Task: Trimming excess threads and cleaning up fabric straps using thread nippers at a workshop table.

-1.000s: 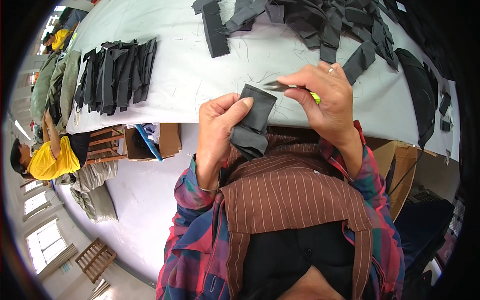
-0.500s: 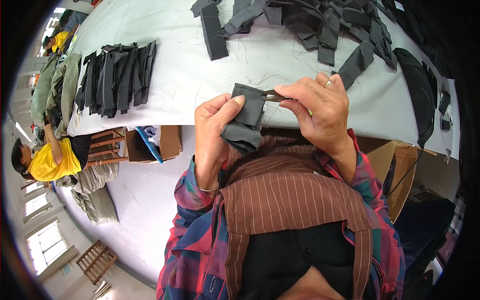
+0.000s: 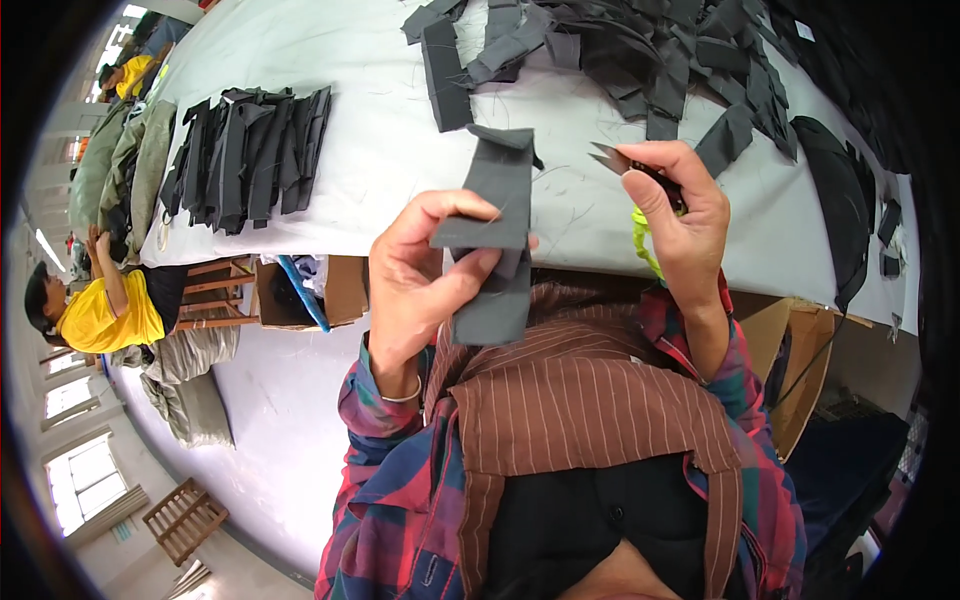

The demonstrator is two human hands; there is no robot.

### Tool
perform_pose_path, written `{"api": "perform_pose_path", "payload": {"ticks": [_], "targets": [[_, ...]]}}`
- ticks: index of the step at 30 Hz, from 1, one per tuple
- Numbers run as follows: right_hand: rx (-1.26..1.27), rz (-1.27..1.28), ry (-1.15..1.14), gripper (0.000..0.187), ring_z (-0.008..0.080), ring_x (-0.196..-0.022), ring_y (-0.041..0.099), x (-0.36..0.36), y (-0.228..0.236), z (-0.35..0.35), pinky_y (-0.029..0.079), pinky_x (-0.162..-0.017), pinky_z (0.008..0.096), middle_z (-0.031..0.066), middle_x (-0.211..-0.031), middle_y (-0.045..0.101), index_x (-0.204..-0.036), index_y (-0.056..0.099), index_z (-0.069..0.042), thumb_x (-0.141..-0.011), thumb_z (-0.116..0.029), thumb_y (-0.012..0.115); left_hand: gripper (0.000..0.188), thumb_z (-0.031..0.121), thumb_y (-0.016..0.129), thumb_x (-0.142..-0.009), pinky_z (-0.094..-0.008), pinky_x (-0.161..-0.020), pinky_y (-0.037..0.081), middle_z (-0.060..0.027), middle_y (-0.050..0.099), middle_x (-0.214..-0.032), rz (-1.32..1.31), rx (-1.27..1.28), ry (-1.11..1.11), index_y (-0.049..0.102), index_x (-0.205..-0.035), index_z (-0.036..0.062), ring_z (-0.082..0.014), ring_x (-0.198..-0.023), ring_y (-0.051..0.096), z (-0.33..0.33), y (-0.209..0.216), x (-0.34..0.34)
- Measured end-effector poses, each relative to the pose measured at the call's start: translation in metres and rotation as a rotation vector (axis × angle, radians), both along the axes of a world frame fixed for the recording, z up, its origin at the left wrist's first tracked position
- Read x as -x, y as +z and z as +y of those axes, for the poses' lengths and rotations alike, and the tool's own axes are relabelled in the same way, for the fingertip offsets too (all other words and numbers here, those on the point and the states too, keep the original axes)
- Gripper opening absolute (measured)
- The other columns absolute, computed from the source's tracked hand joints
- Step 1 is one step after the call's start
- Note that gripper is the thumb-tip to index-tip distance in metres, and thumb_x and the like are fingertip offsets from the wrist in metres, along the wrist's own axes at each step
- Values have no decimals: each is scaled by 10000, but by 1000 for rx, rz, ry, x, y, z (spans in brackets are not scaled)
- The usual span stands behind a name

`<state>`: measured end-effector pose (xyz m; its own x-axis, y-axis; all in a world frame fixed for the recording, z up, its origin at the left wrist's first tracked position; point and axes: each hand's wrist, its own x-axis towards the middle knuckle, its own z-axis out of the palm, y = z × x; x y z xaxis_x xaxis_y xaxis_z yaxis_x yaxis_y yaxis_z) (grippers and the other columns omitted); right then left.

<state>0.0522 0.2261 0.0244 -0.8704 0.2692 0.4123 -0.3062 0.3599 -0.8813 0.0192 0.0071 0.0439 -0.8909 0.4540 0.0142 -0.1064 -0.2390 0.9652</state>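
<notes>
My left hand (image 3: 415, 270) pinches a dark grey fabric strip (image 3: 503, 190) that hangs folded and partly unfurled in front of me. Some of its fingers are hidden behind the cloth. Off to the right, my right hand (image 3: 685, 205) is closed around small thread snips (image 3: 640, 172). The blades point up and left, apart from the fabric. From the snips a bright yellow-green cord (image 3: 643, 240) dangles below the palm. Past both hands, a loose heap of similar grey strips (image 3: 640, 60) lies on the white-covered table (image 3: 380, 130).
At the table's left lies a neat row of grey strips (image 3: 250, 160). A black bag-like item (image 3: 835, 200) rests at the right edge. Under the table stand cardboard boxes (image 3: 345, 290). Another person in a yellow shirt (image 3: 115, 315) is at the far left.
The snips have drawn back right from the cloth's edge, and their cord now shows. My left hand has shifted its hold, and the strip has opened out longer.
</notes>
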Motion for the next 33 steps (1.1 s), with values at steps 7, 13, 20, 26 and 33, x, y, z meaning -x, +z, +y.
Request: {"api": "perform_pose_path", "payload": {"ticks": [7,13,20,26,33], "targets": [[107,-121,187,170,76,-767,569,-7,-7,-16,461,-705,208,29,-892,659,-1010,653,-4,-852,-63,666,269,-121,574,-769,-237,-773,486,-94,670,-933,83,103,102,481,-942,62,-119,-887,629,1,-54,11],[49,-160,263,161,122,-740,610,-6,-10,-21,481,-680,240,63,-850,678,-967,668,-17,-813,-61,682,274,-134,569,-763,-277,-766,526,-151,682,-915,144,-10,220,428,-847,86,-198,-905,674,7,-52,12],[-125,-121,304,146,114,-752,584,-5,-10,-22,445,-683,235,64,-858,666,-963,664,9,-828,-43,654,282,-125,595,-762,-280,-775,527,-167,688,-920,186,34,235,427,-830,91,-192,-922,669,7,-56,10],[-20,-156,338,137,112,-777,603,-9,-16,-21,448,-692,238,66,-854,670,-957,658,22,-853,-63,636,286,-118,610,-799,-276,-796,527,-181,677,-970,162,-39,226,418,-831,90,-213,-948,666,11,-53,9],[266,-309,368,143,75,-783,580,-9,-21,-26,450,-697,230,40,-823,668,-968,669,1,-871,-100,640,321,-129,606,-813,-288,-797,533,-234,663,-1011,196,-68,224,404,-863,114,-242,-989,649,12,-56,7]]}}
